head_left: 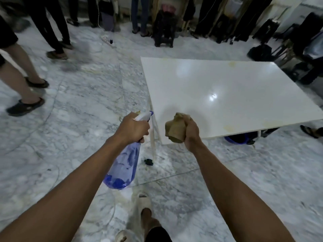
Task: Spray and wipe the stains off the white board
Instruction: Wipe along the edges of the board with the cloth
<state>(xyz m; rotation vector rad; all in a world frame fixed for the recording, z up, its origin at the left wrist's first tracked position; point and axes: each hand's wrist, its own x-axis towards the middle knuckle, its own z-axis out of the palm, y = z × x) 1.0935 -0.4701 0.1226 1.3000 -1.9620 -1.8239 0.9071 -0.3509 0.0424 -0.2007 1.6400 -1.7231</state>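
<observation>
While the left hand [132, 128] grips the spray bottle [122, 168] and the right hand [191, 131] clutches a cloth [175, 128], spraying the board's [227, 95] yellowish stains [229, 128] likely comes next.

White board [227, 95] top bare, open to hands; ppl [52, 32] crowd far side.

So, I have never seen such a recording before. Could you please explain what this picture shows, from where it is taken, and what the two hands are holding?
There is no machine here. A camera worn on a person's head looks forward and down, so the two bare arms are the wearer's own. The left hand grips a blue spray bottle. The right hand squeezes a crumpled brownish cloth. Ahead lies the white board, glossy, with faint yellowish stains near its edges; nothing rests on it. Other people's legs stand around on the marble floor.
</observation>
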